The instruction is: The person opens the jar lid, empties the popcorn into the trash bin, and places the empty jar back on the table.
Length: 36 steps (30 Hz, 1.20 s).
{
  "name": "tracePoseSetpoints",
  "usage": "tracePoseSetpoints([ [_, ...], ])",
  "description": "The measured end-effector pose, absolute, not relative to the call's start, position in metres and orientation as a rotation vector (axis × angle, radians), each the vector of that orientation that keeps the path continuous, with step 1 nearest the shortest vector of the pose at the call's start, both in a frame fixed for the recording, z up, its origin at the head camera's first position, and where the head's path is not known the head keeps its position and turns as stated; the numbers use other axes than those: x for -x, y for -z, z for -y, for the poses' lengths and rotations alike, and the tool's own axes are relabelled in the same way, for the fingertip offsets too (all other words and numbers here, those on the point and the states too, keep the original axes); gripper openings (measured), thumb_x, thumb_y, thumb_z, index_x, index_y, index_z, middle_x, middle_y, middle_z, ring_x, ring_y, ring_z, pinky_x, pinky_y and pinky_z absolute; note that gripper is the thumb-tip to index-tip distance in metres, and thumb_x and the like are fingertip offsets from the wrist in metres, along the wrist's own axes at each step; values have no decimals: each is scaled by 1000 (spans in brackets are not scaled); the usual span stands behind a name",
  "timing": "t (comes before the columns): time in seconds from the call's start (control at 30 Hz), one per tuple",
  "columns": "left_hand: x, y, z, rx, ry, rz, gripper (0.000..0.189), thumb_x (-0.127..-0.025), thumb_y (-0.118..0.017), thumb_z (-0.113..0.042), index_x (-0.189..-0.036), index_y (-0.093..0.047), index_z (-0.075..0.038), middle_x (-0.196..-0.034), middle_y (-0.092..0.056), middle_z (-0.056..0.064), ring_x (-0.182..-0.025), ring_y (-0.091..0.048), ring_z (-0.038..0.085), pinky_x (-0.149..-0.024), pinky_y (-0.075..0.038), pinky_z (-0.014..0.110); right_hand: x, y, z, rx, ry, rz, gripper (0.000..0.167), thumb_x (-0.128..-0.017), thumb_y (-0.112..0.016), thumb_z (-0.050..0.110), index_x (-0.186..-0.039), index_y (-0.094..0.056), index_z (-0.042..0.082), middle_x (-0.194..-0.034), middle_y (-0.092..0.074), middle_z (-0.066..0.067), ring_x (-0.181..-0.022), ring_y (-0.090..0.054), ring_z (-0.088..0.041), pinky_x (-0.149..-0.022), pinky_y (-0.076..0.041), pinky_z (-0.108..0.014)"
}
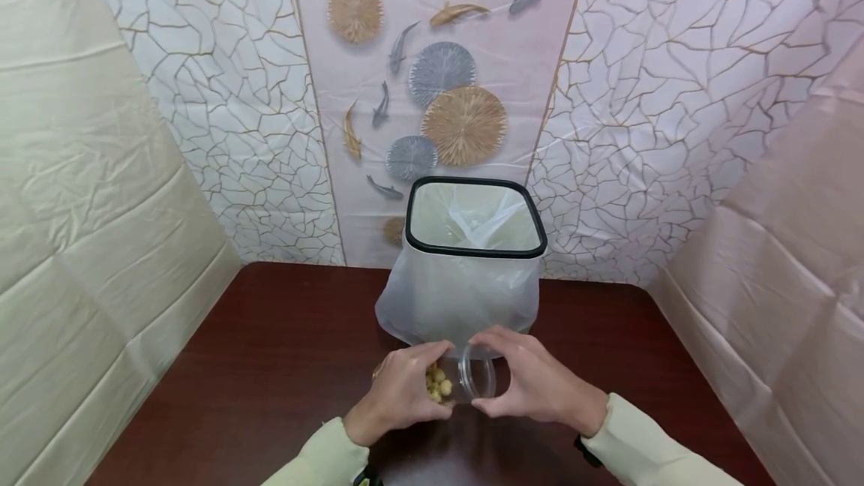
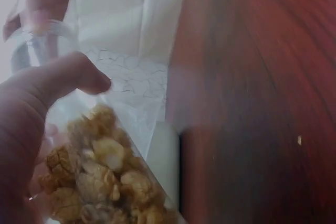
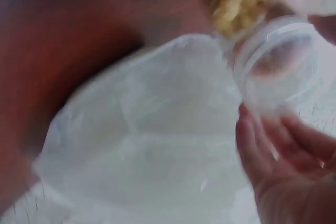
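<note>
A clear plastic jar (image 1: 457, 385) is held on its side over the near middle of the table. My left hand (image 1: 401, 390) grips its body, thumb and fingers on opposite sides. Golden-brown popcorn (image 2: 102, 174) fills the jar's left end. My right hand (image 1: 533, 381) holds a clear round lid (image 1: 482, 375) by its edge at the jar's mouth. In the right wrist view the lid's ridged rim (image 3: 273, 40) lies against the jar's end, with the right fingers (image 3: 286, 140) curled along the lid's lower edge.
Just behind the hands stands a white bin (image 1: 445, 283) with a black rim (image 1: 472, 252), lined with a translucent bag (image 1: 398, 306). The dark red wooden table (image 1: 283, 351) extends to both sides. Patterned cloth (image 1: 223, 96) hangs at the back, plain cream cloth (image 1: 61, 208) at the left.
</note>
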State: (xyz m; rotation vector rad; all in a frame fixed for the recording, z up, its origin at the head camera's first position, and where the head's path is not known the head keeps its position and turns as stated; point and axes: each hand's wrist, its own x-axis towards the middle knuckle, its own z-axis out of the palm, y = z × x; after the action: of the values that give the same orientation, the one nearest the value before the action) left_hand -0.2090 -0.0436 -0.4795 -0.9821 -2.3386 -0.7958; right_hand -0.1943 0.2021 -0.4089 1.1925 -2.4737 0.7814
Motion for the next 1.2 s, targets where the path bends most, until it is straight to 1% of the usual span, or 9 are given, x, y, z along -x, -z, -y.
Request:
tracePoseSetpoints([
  [0.13,207,481,47,965,786,2347,74,-57,-97,-32,-124,-70,-15,-115,-77,-5,-94,-74,9,-79,-60,26,196,403,-204,-1282,-675,2497,82,-68,-99,28,-137,-61,4,-129,-66,-3,-110,-69,-18,-90,-62,-36],
  [0.23,208,479,48,956,757,2341,76,-56,-97,-33,-125,-69,-15,-113,-77,-5,-91,-73,7,-78,-60,25,196,401,-207,-1224,-660,2581,87,-75,-96,39,-145,-57,5,-137,-64,-4,-120,-67,-19,-96,-61,-39],
  [0.3,208,478,48,949,742,2348,76,-55,-97,-34,-124,-69,-17,-111,-77,-6,-88,-71,6,-76,-59,25,195,400,-208,-1140,-691,2639,84,-80,-90,47,-145,-58,5,-136,-66,-4,-120,-68,-19,-97,-60,-40],
  [0.4,208,478,49,937,737,2371,76,-55,-97,-34,-123,-69,-17,-108,-77,-5,-85,-69,6,-74,-58,26,195,402,-207,-1002,-846,2719,68,-88,-82,52,-134,-65,4,-121,-72,-3,-108,-72,-17,-93,-61,-39],
  [0.57,206,481,49,941,749,2389,74,-57,-96,-31,-123,-69,-13,-107,-77,-2,-86,-69,8,-75,-58,28,197,408,-201,-814,-1088,2871,47,-96,-74,50,-109,-73,5,-92,-73,0,-80,-69,-9,-73,-60,-27],
  [0.67,204,482,49,957,748,2377,72,-57,-97,-30,-121,-69,-13,-107,-76,-3,-85,-69,9,-75,-58,28,196,411,-199,-780,-1113,2908,46,-94,-75,51,-103,-73,6,-86,-71,2,-74,-67,-4,-68,-57,-23],
  [0.8,204,483,49,967,741,2367,72,-56,-97,-30,-120,-70,-14,-105,-76,-4,-83,-68,8,-73,-58,27,195,413,-199,-829,-1134,2883,46,-92,-79,48,-104,-72,4,-88,-71,1,-75,-67,-5,-69,-58,-23],
  [1.03,204,483,52,959,713,2384,72,-55,-97,-32,-120,-70,-16,-106,-77,-6,-83,-68,7,-73,-57,27,197,416,-204,-1089,-1025,2714,53,-85,-88,38,-123,-68,6,-108,-73,-2,-94,-72,-13,-85,-61,-30],
  [1.2,202,484,53,962,710,2407,70,-57,-95,-33,-120,-70,-16,-107,-76,-8,-83,-67,5,-72,-57,25,196,419,-209,-1229,-823,2585,71,-75,-95,29,-135,-62,8,-123,-67,2,-109,-69,-12,-93,-60,-34],
])
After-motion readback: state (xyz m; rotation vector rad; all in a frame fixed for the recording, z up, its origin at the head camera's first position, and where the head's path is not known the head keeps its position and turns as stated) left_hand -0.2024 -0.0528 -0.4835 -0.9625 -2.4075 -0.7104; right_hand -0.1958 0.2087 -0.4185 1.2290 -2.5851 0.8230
